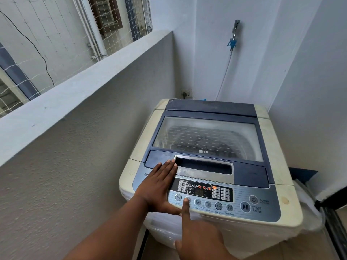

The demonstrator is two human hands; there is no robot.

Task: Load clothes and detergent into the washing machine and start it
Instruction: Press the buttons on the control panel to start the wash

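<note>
With the washing machine (210,166) lid shut over dark laundry and its display lit, loading looks done: left hand (159,182) lies flat, fingers together, beside the lid handle, right hand (199,239) index pressing a wash-setting button (187,199), START/PAUSE button (245,206) apparently remaining.

Walls: we see pale blue-white painted walls (309,72) meeting in a corner ahead of us.
Parapet: a low rough grey wall (78,147) runs along our left, capped by a smooth pale ledge (75,91).
Netting: white mesh (47,34) stretches above the ledge; through it we see a neighbouring building's windows (107,14).
Fittings: a tap with a blue connector (232,41) and a thin hose; a socket (186,93) low in the corner.
Light: soft daylight.
</note>
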